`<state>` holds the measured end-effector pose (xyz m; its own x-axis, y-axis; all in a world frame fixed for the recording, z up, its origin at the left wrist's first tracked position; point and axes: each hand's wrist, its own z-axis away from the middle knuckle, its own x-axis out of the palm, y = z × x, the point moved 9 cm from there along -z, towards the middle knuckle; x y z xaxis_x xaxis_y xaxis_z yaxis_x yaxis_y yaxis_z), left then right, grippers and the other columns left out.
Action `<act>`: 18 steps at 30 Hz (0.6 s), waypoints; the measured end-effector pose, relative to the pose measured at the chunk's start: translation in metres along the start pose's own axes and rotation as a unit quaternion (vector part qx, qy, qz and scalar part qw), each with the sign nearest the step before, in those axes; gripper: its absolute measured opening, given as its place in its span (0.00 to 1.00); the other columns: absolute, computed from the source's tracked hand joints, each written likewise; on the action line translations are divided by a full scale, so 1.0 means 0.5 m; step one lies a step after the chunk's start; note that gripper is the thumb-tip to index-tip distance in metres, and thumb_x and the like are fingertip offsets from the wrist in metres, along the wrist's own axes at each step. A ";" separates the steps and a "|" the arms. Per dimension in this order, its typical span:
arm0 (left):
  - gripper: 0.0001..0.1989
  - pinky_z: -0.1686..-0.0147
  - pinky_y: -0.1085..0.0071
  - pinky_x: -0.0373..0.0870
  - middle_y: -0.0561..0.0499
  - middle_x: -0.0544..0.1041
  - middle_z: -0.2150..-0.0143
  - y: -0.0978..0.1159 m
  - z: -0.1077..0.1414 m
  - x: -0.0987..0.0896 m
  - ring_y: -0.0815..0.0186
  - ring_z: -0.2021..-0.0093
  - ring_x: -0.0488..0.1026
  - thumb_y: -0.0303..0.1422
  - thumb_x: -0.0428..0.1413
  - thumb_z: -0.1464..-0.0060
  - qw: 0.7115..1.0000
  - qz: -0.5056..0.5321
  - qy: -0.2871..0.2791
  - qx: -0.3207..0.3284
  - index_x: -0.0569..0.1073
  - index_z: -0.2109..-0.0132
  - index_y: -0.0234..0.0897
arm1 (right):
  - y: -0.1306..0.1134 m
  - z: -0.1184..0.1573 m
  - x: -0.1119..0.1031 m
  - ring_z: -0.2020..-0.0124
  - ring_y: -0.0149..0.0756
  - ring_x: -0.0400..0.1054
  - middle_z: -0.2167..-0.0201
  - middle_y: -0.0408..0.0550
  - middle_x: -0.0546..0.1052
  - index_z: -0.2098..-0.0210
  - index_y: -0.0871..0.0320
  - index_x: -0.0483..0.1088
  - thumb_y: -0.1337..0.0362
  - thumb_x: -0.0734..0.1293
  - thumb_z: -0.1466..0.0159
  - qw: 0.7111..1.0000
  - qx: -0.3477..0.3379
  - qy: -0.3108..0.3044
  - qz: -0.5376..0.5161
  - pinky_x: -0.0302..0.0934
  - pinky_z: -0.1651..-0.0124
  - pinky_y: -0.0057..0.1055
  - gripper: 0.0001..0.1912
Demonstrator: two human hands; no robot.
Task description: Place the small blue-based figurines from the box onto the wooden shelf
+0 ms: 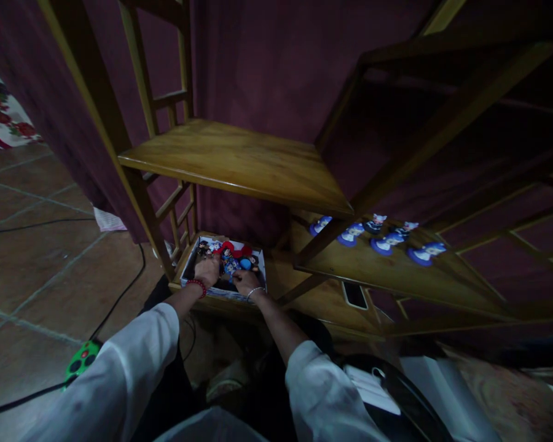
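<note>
A shallow white box [263, 270] sits on the low wooden shelf and holds several small figurines in red, blue and black. My left hand [207, 270], with a red bead bracelet, reaches into the box's left part; its fingertips are too dark and small to make out. My right hand [246, 281], with a pale bracelet, is inside the box near the front right, its fingers beside a blue figurine [231, 265]. Whether either hand grips anything cannot be made out.
Several blue-and-white figurines [387, 242] and two dark ones stand on the shelf [396, 276] to the right. A phone [354, 295] lies below them. A wooden shelf board [235, 159] overhangs the box. A green power strip [82, 361] and cables are on the floor at left.
</note>
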<state>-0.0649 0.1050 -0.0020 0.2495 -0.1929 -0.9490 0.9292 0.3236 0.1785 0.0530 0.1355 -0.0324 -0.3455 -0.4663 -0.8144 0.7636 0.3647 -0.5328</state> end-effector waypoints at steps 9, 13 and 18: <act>0.14 0.62 0.71 0.65 0.45 0.74 0.59 -0.033 0.011 0.017 0.61 0.58 0.71 0.29 0.50 0.52 0.999 0.013 -0.033 0.013 0.65 0.55 0.38 | 0.059 -0.012 -0.020 0.59 0.36 0.68 0.63 0.47 0.75 0.64 0.55 0.71 0.65 0.60 0.44 0.992 0.113 0.056 -0.012 0.59 0.57 0.27 0.11; 0.14 0.62 0.71 0.64 0.45 0.74 0.60 -0.031 0.018 0.015 0.62 0.59 0.71 0.29 0.48 0.51 0.999 0.025 -0.012 0.030 0.64 0.55 0.37 | 0.080 -0.016 -0.030 0.57 0.35 0.67 0.60 0.47 0.74 0.56 0.54 0.66 0.67 0.59 0.44 0.983 0.156 0.086 -0.034 0.59 0.55 0.28 0.15; 0.14 0.63 0.69 0.65 0.43 0.75 0.62 -0.023 0.020 0.012 0.59 0.60 0.72 0.30 0.48 0.51 0.999 0.014 -0.006 0.036 0.64 0.55 0.37 | 0.061 -0.022 -0.016 0.56 0.36 0.66 0.57 0.46 0.73 0.51 0.52 0.61 0.68 0.60 0.43 0.992 0.115 0.042 -0.040 0.58 0.53 0.30 0.20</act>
<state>-0.0715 0.0908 -0.0070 0.2783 -0.1964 -0.9402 0.9390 0.2614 0.2234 0.0734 0.1592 -0.0445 -0.4468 -0.4134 -0.7934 0.8333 0.1306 -0.5372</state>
